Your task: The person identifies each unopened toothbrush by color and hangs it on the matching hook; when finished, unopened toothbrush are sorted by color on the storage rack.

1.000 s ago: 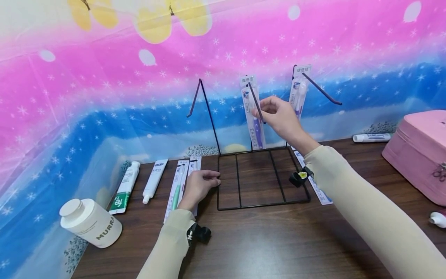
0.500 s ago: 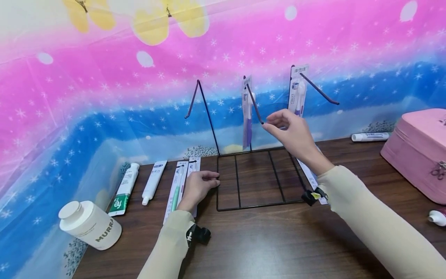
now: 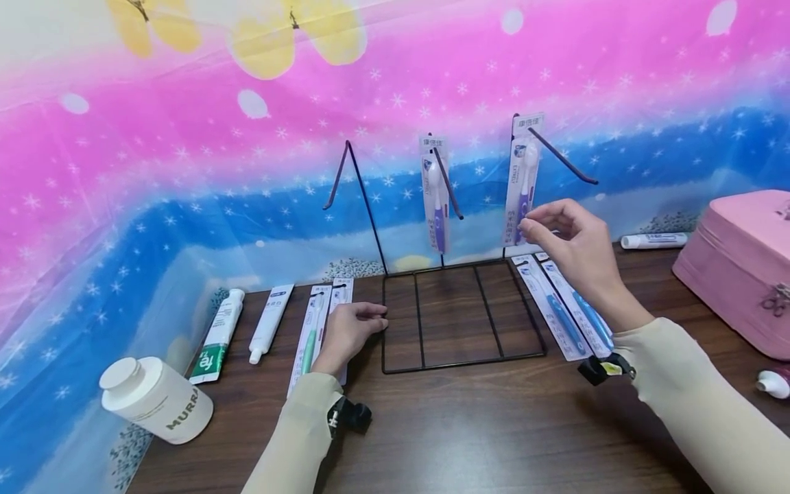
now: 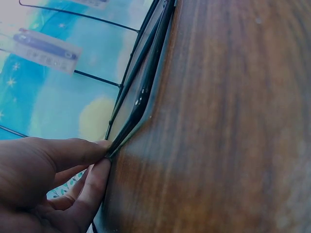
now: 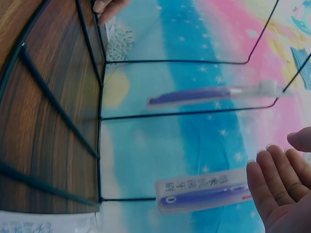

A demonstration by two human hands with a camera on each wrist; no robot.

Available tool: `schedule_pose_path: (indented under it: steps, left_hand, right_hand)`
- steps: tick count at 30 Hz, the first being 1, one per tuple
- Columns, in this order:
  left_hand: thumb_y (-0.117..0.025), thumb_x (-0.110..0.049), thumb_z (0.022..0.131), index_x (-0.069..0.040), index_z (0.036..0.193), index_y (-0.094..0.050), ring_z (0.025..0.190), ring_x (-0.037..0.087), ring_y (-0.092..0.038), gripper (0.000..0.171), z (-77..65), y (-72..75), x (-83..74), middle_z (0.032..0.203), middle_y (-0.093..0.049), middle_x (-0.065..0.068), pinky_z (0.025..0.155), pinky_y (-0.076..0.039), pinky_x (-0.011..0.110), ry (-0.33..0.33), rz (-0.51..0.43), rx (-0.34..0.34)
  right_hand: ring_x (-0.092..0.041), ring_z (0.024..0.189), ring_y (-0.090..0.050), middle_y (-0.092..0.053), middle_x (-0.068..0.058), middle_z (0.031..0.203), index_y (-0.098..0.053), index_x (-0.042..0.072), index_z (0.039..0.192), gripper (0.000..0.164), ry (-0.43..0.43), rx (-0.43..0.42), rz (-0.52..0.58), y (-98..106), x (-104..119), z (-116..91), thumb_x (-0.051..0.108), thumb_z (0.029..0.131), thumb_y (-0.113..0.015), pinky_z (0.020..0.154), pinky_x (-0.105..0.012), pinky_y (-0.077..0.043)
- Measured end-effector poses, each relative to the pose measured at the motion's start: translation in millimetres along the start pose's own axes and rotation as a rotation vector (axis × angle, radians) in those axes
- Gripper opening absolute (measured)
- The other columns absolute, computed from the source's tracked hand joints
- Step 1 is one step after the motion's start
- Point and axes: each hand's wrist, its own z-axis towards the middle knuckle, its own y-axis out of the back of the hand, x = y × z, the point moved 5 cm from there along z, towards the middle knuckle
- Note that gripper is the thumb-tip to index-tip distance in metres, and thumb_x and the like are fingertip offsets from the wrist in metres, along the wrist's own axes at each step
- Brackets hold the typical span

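Note:
My left hand (image 3: 350, 333) pinches the left side of a black wire display rack (image 3: 463, 363) between thumb and fingers; the left wrist view shows those fingertips on the wire. Two purple toothbrushes in clear-and-white packs hang on the rack: one toothbrush (image 3: 439, 223) on the middle hook, another toothbrush (image 3: 515, 195) on the right hook. The left hook (image 3: 337, 175) carries nothing. Fingers loosely bent, my right hand (image 3: 577, 250) holds nothing and hovers at the lower end of the right toothbrush, overlapping it in the head view. From the right wrist, the middle toothbrush (image 5: 194, 94) hangs edge-on.
Two blue packaged toothbrushes (image 3: 558, 315) lie right of the rack. Left of it are a green packaged toothbrush (image 3: 310, 336) beside another, two toothpaste tubes (image 3: 271, 322) and a white bottle (image 3: 157, 398). A pink case (image 3: 734, 274) and further tubes (image 3: 655, 241) are on the right.
My right hand has let go of the middle toothbrush and moved right, past the middle hook's tip. That toothbrush swung edge-on and now faces forward again. My left hand stays on the rack.

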Motion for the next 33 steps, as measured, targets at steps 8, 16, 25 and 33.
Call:
schedule_pose_path:
  steps: [8,16,25,33]
  left_hand:
    - [-0.074,-0.015,0.087,-0.016,0.106,-0.076,0.096,0.018,-0.062,0.019,-2.1,-0.2,1.7,0.105,-0.069,0.001,0.081,-0.05,0.038,0.005,-0.007,0.003]
    - [-0.074,-0.015,0.086,-0.017,0.106,-0.076,0.098,0.019,-0.061,0.019,-0.8,1.9,3.9,0.105,-0.069,0.0,0.082,-0.049,0.039,-0.006,0.002,-0.001]
    - [-0.074,-0.015,0.087,-0.015,0.106,-0.076,0.093,0.018,-0.063,0.02,0.5,2.1,1.3,0.105,-0.069,0.002,0.079,-0.051,0.038,-0.033,0.009,0.009]
    - [-0.075,-0.013,0.086,-0.013,0.105,-0.076,0.089,0.018,-0.065,0.019,1.4,1.1,-2.1,0.102,-0.07,0.003,0.076,-0.051,0.036,-0.042,0.01,0.006]
  right_hand:
    - [-0.019,0.094,-0.064,-0.068,-0.005,0.105,-0.066,0.011,0.11,0.03,-0.102,0.053,0.022,10.3,-21.3,-2.9,0.034,0.091,-0.068,0.078,-0.023,-0.047]
    - [-0.019,0.085,-0.064,-0.068,-0.01,0.097,-0.067,0.003,0.107,0.029,-0.102,0.002,0.036,24.6,-57.6,3.7,0.029,0.092,-0.068,0.071,-0.021,-0.049]
    - [-0.034,0.093,-0.067,-0.061,-0.017,0.116,-0.061,0.004,0.119,0.046,-0.406,0.178,-0.201,43.9,-109.4,0.9,0.042,0.094,-0.062,0.082,-0.046,-0.051]
    - [-0.04,0.104,-0.062,-0.044,-0.027,0.138,-0.053,0.0,0.13,0.061,-0.592,0.336,-0.248,45.0,-146.6,-10.8,0.046,0.091,-0.064,0.092,-0.056,-0.043]
